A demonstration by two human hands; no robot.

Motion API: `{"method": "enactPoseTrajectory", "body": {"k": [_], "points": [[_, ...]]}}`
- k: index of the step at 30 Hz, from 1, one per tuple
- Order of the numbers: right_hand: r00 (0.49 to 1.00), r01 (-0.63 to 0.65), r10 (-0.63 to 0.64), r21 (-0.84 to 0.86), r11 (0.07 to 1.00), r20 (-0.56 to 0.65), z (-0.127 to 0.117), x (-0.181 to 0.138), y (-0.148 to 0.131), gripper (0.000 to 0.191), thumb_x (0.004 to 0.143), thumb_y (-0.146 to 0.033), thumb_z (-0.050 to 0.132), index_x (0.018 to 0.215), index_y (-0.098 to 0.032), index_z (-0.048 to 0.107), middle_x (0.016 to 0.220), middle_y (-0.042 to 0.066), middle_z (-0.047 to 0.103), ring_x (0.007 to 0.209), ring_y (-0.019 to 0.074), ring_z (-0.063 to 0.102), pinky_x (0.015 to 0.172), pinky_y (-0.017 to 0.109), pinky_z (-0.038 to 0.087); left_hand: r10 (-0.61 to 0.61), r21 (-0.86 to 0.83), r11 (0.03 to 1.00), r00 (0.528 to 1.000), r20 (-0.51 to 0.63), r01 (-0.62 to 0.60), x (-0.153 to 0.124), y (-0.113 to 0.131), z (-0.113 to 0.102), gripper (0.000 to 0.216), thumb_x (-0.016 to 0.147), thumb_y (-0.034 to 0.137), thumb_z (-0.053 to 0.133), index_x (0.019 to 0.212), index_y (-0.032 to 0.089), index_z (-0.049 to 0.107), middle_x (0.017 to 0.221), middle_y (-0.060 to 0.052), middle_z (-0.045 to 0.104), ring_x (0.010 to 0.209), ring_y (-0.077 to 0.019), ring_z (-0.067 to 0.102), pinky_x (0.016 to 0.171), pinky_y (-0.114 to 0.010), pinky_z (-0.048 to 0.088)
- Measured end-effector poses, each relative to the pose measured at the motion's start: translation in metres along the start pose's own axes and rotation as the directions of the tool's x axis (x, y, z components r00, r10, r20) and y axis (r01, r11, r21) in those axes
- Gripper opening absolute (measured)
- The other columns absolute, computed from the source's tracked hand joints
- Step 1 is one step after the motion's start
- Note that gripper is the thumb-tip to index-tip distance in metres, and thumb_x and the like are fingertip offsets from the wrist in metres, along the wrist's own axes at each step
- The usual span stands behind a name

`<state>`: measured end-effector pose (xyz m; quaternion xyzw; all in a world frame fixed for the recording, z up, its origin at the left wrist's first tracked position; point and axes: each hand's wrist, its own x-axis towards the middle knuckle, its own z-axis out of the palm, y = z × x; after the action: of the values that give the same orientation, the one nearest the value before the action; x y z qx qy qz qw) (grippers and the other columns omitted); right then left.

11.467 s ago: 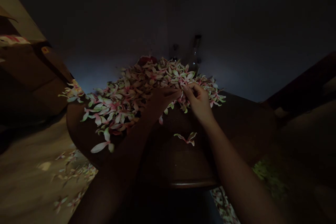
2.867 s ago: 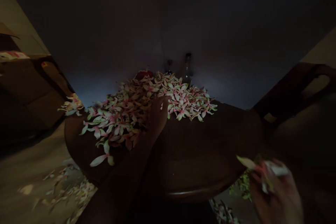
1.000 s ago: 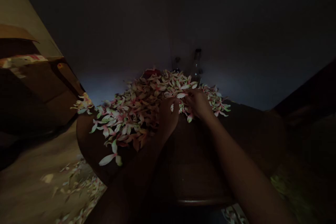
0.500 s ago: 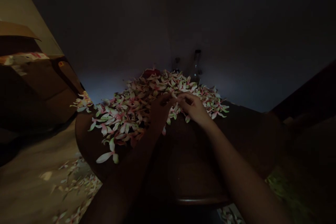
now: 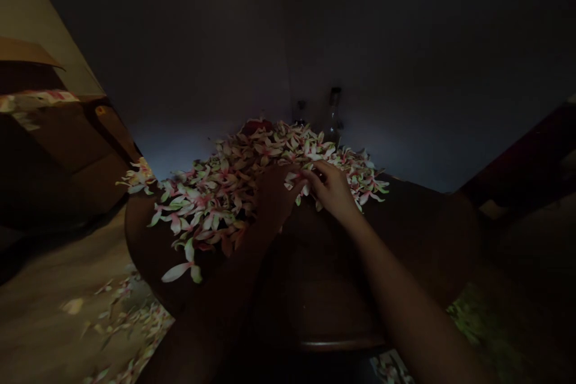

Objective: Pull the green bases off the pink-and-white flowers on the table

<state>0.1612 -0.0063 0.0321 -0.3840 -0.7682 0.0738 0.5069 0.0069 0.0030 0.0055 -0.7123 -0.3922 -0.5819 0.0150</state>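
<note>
A heap of artificial-looking flowers (image 5: 216, 192), white with pink centres and green tips, covers the back and left of a dark round table (image 5: 333, 288). At the front of the heap my left hand (image 5: 275, 195) and my right hand (image 5: 333, 191) meet. Between their fingertips is a pink and white flower (image 5: 293, 179), partly hidden by the fingers. My right thumb and forefinger are pinched at its right side. My left fingers are closed at its other side, though deep shadow blurs them.
Behind the heap a glass bottle (image 5: 333, 117) and a smaller bottle (image 5: 300, 114) stand by the wall corner. A red object (image 5: 257, 126) pokes out of the heap. Cardboard boxes (image 5: 67, 138) stand at left. Loose petals (image 5: 146, 318) lie on the floor, and something green (image 5: 468, 318) is at lower right.
My hands have turned slightly and come a little lower. More of a pink and white flower now shows between my fingers. The view has shifted slightly.
</note>
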Motion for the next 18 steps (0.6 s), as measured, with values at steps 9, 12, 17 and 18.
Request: {"method": "enactPoseTrajectory", "body": {"k": [9, 12, 17, 18], "points": [[0.99, -0.038, 0.012, 0.18, 0.983, 0.141, -0.006, 0.0, 0.018, 0.011, 0.093, -0.031, 0.053, 0.091, -0.023, 0.06, 0.09, 0.003, 0.059, 0.085, 0.0186, 0.056, 0.079, 0.035, 0.045, -0.213, -0.259, 0.93, 0.958, 0.194, 0.259, 0.003, 0.0, 0.0, 0.019, 0.089, 0.031, 0.06, 0.097, 0.022, 0.074, 0.104, -0.004, 0.075, 0.097, -0.0186, 0.068, 0.089, -0.032, 0.051], [0.981, -0.192, 0.188, 0.347, 0.918, 0.045, -0.002, -0.001, 0.015, 0.018, 0.084, -0.034, 0.066, 0.092, -0.024, 0.054, 0.084, -0.001, 0.059, 0.072, 0.0151, 0.055, 0.066, 0.031, 0.045, -0.278, -0.306, 0.892, 0.938, 0.21, 0.333, 0.002, 0.0, 0.002, 0.018, 0.086, 0.032, 0.062, 0.095, 0.022, 0.075, 0.099, -0.002, 0.075, 0.093, -0.0175, 0.069, 0.086, -0.029, 0.052], [0.952, -0.295, 0.299, 0.462, 0.837, 0.065, 0.002, 0.001, 0.018, 0.026, 0.077, -0.043, 0.073, 0.085, -0.022, 0.059, 0.077, 0.0, 0.061, 0.07, 0.0147, 0.058, 0.063, 0.03, 0.047, -0.361, -0.376, 0.824, 0.905, 0.226, 0.423, 0.0, 0.003, 0.004, 0.017, 0.081, 0.03, 0.066, 0.093, 0.02, 0.075, 0.097, -0.003, 0.075, 0.086, -0.0166, 0.069, 0.078, -0.028, 0.054], [0.952, -0.295, 0.296, 0.473, 0.83, 0.074, 0.002, 0.001, 0.019, 0.027, 0.077, -0.043, 0.073, 0.085, -0.021, 0.06, 0.077, 0.0, 0.062, 0.07, 0.0148, 0.059, 0.065, 0.03, 0.048, -0.372, -0.385, 0.814, 0.9, 0.229, 0.435, 0.0, 0.004, 0.004, 0.018, 0.081, 0.03, 0.067, 0.093, 0.02, 0.075, 0.097, -0.004, 0.075, 0.086, -0.0171, 0.07, 0.078, -0.028, 0.054]]}}
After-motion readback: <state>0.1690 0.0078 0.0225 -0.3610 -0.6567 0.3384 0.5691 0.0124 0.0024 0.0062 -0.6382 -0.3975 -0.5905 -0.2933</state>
